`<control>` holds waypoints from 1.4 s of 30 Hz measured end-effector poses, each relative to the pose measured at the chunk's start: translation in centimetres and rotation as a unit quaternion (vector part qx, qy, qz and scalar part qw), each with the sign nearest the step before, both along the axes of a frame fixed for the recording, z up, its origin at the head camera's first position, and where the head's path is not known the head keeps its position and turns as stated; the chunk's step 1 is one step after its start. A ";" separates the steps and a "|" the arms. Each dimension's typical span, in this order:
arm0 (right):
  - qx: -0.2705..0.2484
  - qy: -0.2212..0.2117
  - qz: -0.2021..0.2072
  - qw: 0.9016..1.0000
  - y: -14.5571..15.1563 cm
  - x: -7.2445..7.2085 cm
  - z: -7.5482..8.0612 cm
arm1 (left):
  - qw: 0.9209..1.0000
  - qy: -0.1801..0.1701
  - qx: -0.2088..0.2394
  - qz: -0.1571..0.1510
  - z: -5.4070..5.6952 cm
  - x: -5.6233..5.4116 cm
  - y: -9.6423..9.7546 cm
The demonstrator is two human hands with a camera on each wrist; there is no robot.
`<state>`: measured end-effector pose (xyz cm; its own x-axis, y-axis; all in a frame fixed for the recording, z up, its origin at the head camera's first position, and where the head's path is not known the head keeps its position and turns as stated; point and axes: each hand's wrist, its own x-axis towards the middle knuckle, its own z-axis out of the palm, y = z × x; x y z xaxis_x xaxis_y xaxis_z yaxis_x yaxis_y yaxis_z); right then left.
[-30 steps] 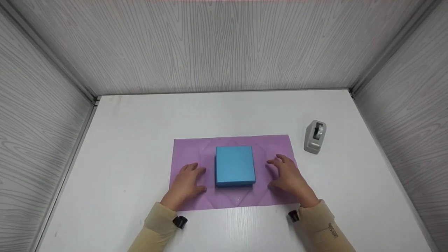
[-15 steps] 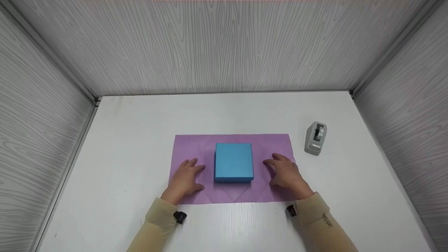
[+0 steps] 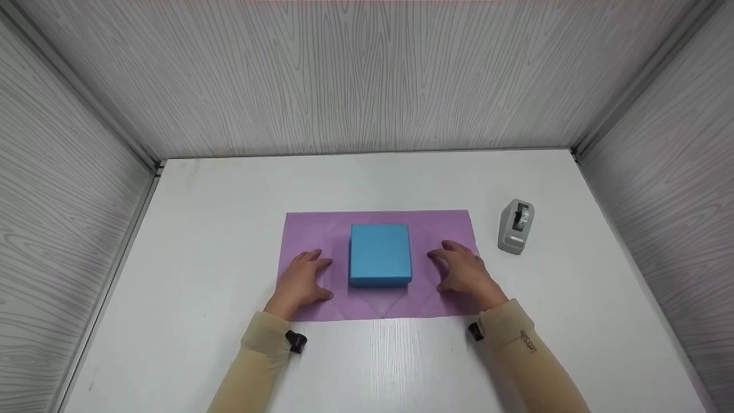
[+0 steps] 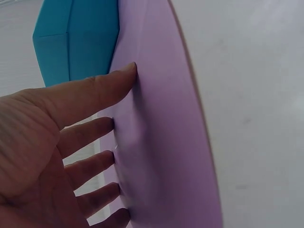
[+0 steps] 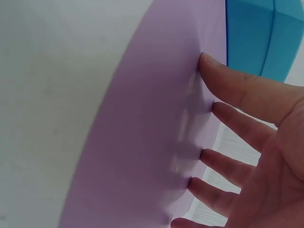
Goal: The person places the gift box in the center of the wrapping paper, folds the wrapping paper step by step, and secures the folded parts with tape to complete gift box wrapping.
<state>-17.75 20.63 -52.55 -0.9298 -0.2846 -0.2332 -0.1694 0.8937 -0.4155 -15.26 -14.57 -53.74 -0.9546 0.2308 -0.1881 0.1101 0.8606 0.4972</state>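
Note:
A blue lidded box (image 3: 380, 252) sits on a sheet of purple paper (image 3: 373, 304) in the middle of the table. To its left, my left hand (image 3: 301, 282) has its fingers spread, with the fingertips pressing on the paper. My right hand (image 3: 463, 269) does the same on the right side, thumb apart from the fingers. Both wrist views show the fingertips right at the purple surface, and the box (image 4: 78, 40) stands beyond the left thumb. Neither hand touches the box.
A grey tape dispenser (image 3: 516, 226) stands to the right of the paper. The white table (image 3: 218, 218) is bounded by grey wood-grain panels (image 3: 367, 74) at the back and both sides.
The paper, with the box on it, has slid away from me toward the back of the table. Both hands have moved forward with it, fingertips on the paper.

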 end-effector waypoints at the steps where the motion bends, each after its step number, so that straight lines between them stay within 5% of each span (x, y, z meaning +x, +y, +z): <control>1: 0.000 -0.001 0.001 1.000 0.0 -0.1 0.0 | 1.000 -0.001 0.001 0.002 0.0 -0.1 0.0; 6: -0.009 0.005 0.006 1.000 0.1 -0.3 -0.2 | 1.000 0.005 0.010 0.011 -0.1 -0.1 0.0; 10: -0.081 0.029 -0.017 0.996 -0.3 -0.1 -0.2 | 0.997 0.035 0.062 0.034 -0.1 -0.1 0.3; 14: -0.197 0.022 -0.046 0.979 -1.2 0.3 -0.2 | 0.985 0.047 0.155 0.066 0.4 -0.1 1.2; 21: -0.301 -0.031 -0.026 0.953 -2.7 0.9 -0.6 | 0.962 -0.011 0.262 0.072 1.0 0.0 3.6; 27: -0.310 -0.047 -0.015 0.949 -3.2 1.0 -0.7 | 0.961 -0.019 0.273 0.048 1.0 0.1 4.3; 42: -0.328 -0.054 -0.011 0.943 -3.3 0.9 -0.7 | 0.961 -0.027 0.268 0.056 0.7 0.2 4.3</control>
